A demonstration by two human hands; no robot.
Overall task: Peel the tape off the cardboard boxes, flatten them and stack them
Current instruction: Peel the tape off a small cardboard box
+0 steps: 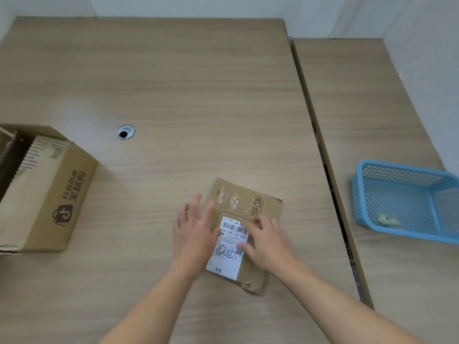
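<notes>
Cardboard box (244, 220), the small one, is lying flat on the bench (173, 83) right in front of the person, near the front edge, with a white shipping label (229, 247) facing up and a strip of clear tape (227, 198) across the far end. Left hand (195, 234) is spread open, palm down along the box's left edge, gripping nothing. Right hand (267, 243) lies open too, fingers on the label's right side, pressing rather than pinching.

Looks to me like they're squashing it flat. If so, I'd keep the left palm pinning the edge and run the right hand outward so the creases go down evenly, since the near corner is crumpled and may spring up. That clear tape looks like it's still stuck on, so I'd pick at a loose corner with a nail and pull low and slow.

Count-wise: two boxes, this flat one and a bigger open box (47, 192) well off to the left. One blue basket (407, 202) on the neighbouring bench to the right, with something small and pale in it. Two hands, no tools.
</notes>
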